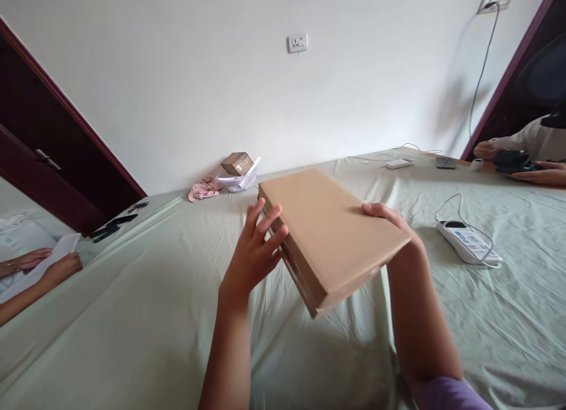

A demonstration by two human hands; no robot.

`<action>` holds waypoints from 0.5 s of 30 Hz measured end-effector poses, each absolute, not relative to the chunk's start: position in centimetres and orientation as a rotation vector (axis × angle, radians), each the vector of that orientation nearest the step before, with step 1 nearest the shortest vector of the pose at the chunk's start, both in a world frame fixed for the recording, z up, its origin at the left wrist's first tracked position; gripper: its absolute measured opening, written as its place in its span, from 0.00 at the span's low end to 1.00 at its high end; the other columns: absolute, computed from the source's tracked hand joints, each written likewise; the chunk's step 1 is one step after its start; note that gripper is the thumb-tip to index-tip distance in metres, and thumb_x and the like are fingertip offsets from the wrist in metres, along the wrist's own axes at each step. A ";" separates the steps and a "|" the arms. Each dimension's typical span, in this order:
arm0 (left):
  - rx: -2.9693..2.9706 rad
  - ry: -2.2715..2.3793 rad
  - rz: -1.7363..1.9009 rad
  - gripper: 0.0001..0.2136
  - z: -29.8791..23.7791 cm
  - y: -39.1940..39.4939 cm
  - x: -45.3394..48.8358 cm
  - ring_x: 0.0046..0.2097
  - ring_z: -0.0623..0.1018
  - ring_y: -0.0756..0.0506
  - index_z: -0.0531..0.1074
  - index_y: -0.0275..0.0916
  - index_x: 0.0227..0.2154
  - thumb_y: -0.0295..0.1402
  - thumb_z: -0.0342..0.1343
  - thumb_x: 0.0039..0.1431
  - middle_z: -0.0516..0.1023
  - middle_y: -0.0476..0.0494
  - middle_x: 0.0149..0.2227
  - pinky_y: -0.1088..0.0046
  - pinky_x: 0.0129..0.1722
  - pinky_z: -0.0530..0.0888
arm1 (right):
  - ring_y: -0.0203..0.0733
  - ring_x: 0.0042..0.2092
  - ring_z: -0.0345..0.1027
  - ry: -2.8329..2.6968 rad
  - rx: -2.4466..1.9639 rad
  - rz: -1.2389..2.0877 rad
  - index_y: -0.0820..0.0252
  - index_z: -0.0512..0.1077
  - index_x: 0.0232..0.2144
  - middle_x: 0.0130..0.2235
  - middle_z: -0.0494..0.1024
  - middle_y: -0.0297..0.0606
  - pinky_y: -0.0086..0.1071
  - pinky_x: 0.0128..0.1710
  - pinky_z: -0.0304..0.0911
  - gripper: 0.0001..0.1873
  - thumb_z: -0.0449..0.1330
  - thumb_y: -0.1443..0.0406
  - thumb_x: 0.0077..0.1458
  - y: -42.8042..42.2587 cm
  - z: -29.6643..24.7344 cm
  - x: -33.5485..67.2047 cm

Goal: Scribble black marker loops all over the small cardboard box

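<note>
A flat brown cardboard box (333, 233) is held tilted above the cloth-covered table, its near corner pointing down. My right hand (398, 227) grips its right edge, with the thumb on the top face and the other fingers hidden underneath. At the box's left side is my left hand (259, 245), its fingers somewhat spread and pressed against the side and upper edge; its thumb is out of sight. Clear tape seems to shine along the box's near end.
A pale green cloth (145, 304) covers the table. Near the wall stand a small taped box (237, 163), a plastic basin (241, 181) and a pink cloth (204, 189). A power strip (469, 242) with its cord lies right. Other people's hands show at left (62, 268) and right (546, 173).
</note>
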State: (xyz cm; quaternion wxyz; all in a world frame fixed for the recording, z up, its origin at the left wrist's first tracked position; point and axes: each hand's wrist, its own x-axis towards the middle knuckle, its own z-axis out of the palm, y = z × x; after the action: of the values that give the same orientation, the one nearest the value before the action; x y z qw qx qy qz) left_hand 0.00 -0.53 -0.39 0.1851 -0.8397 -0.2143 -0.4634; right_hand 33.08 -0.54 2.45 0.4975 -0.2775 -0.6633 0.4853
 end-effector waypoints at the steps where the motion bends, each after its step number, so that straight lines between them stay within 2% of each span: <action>1: -2.402 -0.691 -1.343 0.45 -0.4 -0.5 0.0 0.83 0.49 0.31 0.50 0.70 0.78 0.30 0.66 0.68 0.59 0.42 0.80 0.32 0.79 0.51 | 0.69 0.53 0.85 -1.581 -0.675 1.207 0.53 0.65 0.76 0.62 0.83 0.47 0.60 0.50 0.83 0.47 0.60 0.41 0.63 -0.6 2.5 32.9; 2: -2.449 -0.801 -1.435 0.42 -0.4 -0.5 -0.2 0.84 0.46 0.31 0.50 0.70 0.78 0.33 0.64 0.71 0.53 0.43 0.82 0.33 0.79 0.50 | 0.68 0.57 0.83 -1.539 -0.667 1.253 0.49 0.59 0.79 0.67 0.79 0.45 0.59 0.53 0.82 0.49 0.63 0.44 0.61 -0.7 2.6 32.8; 4: -2.603 -1.026 -1.765 0.38 -0.4 -0.6 -0.6 0.83 0.49 0.30 0.44 0.71 0.79 0.46 0.58 0.75 0.43 0.44 0.84 0.36 0.77 0.57 | 0.66 0.69 0.73 -1.521 -0.611 1.249 0.42 0.45 0.82 0.78 0.64 0.40 0.60 0.62 0.76 0.58 0.66 0.47 0.58 -0.4 2.4 32.3; 6: -2.805 -1.152 -2.151 0.46 -0.4 -0.8 -0.8 0.81 0.57 0.28 0.35 0.68 0.80 0.63 0.55 0.69 0.42 0.40 0.85 0.40 0.74 0.67 | 0.64 0.78 0.57 -1.646 -0.524 1.140 0.37 0.35 0.82 0.83 0.48 0.38 0.61 0.71 0.65 0.67 0.71 0.47 0.54 0.3 1.9 31.7; 7: -2.868 -1.198 -2.302 0.53 -0.4 -1.0 -0.6 0.80 0.60 0.28 0.31 0.65 0.80 0.67 0.57 0.64 0.44 0.38 0.84 0.42 0.72 0.70 | 0.63 0.81 0.49 -1.736 -0.482 1.087 0.36 0.32 0.82 0.84 0.42 0.38 0.61 0.74 0.59 0.72 0.74 0.47 0.51 0.7 1.7 31.4; 8: -2.886 -1.242 -2.408 0.58 -0.5 -1.3 -0.4 0.79 0.63 0.28 0.30 0.63 0.81 0.68 0.62 0.59 0.47 0.36 0.83 0.44 0.71 0.72 | 0.63 0.82 0.42 -1.823 -0.448 1.043 0.36 0.30 0.82 0.84 0.38 0.38 0.62 0.76 0.53 0.75 0.76 0.46 0.49 1.1 1.5 31.1; 10: -2.811 -1.303 -2.530 0.64 -0.5 -1.7 0.2 0.77 0.66 0.30 0.31 0.60 0.81 0.59 0.73 0.55 0.55 0.35 0.81 0.48 0.72 0.71 | 0.62 0.84 0.33 -1.945 -0.422 0.984 0.36 0.28 0.82 0.85 0.34 0.39 0.62 0.79 0.43 0.77 0.77 0.45 0.49 1.7 1.2 30.6; 12: -2.704 -1.302 -2.616 0.64 -0.4 -1.9 0.7 0.75 0.70 0.31 0.33 0.59 0.81 0.49 0.77 0.55 0.61 0.35 0.79 0.49 0.73 0.71 | 0.61 0.84 0.26 -2.009 -0.441 0.938 0.38 0.27 0.82 0.85 0.30 0.40 0.61 0.80 0.36 0.76 0.76 0.45 0.52 1.8 1.1 30.2; 15: -2.579 -1.245 -2.750 0.63 -0.5 -1.8 0.8 0.72 0.74 0.30 0.43 0.56 0.81 0.47 0.79 0.50 0.69 0.35 0.74 0.48 0.71 0.73 | 0.61 0.84 0.19 -2.063 -0.479 0.878 0.40 0.28 0.82 0.84 0.28 0.39 0.59 0.80 0.30 0.77 0.78 0.47 0.51 1.6 1.1 29.6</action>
State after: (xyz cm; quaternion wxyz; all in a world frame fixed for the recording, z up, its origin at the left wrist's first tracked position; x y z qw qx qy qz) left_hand 0.79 -1.77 -0.51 -0.4024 -0.5946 -0.2871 -0.6341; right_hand 29.57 1.61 1.12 0.4119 -0.1904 -0.8199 0.3492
